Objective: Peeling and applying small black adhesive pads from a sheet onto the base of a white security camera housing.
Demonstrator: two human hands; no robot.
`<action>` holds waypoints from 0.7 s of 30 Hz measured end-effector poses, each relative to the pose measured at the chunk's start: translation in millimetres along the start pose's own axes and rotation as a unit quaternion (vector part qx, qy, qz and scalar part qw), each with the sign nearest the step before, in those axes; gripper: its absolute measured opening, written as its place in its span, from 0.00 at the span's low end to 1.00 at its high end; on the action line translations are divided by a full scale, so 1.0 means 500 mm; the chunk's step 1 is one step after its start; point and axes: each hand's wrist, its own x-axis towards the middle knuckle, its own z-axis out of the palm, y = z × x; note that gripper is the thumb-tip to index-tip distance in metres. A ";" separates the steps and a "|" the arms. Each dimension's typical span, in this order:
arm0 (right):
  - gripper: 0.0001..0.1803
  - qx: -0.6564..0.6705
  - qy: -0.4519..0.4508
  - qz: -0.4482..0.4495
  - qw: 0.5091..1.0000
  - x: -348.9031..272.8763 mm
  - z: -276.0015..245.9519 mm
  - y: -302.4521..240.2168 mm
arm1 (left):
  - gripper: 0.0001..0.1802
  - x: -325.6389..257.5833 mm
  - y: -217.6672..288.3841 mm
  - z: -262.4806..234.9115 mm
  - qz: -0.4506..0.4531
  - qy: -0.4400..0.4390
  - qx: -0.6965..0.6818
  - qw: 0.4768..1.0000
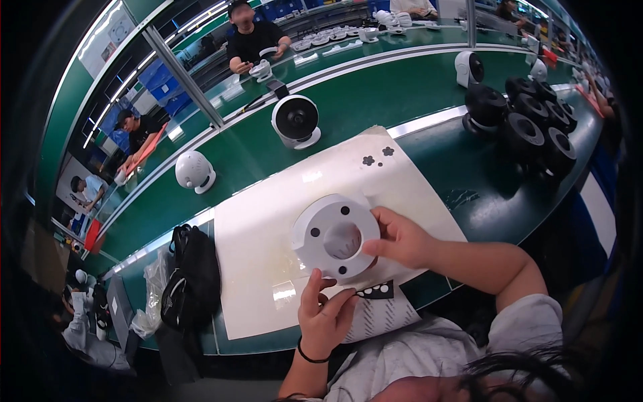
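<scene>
A round white plastic housing (308,231) with a wide central opening is tilted up over the white work sheet (251,268). Three black round pads sit on its face, around the opening. My right hand (400,240) grips the housing by its right side, thumb on the front. At the housing's lower edge, my left hand (325,313) has its index finger raised close to the lowest pad. Its other fingertips pinch the end of a black strip with white round spots (380,291). Below the strip hangs a pale backing paper with printed marks (380,316).
Several black-and-white camera-like units (529,120) crowd the right of the green bench. A white unit with a black front (296,120) and a white round unit (194,171) stand on the green belt. A black bag (193,281) lies left. Co-workers sit beyond.
</scene>
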 end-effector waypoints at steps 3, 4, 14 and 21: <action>0.22 0.034 -0.010 -0.014 0.999 0.020 -0.046 -0.027 | 0.12 -0.010 -0.010 -0.005 -0.013 -0.004 -0.012 1.000; 0.23 0.048 -0.017 -0.027 0.998 0.027 -0.068 -0.036 | 0.12 -0.010 -0.010 -0.002 -0.020 -0.001 -0.019 1.000; 0.10 -0.709 0.296 -0.279 0.576 0.233 -0.273 -0.033 | 0.12 -0.005 -0.013 -0.015 0.007 -0.034 -0.020 0.999; 0.10 -0.779 0.361 -0.032 0.512 0.328 -0.422 0.070 | 0.14 -0.006 -0.012 -0.023 -0.022 -0.024 -0.045 0.998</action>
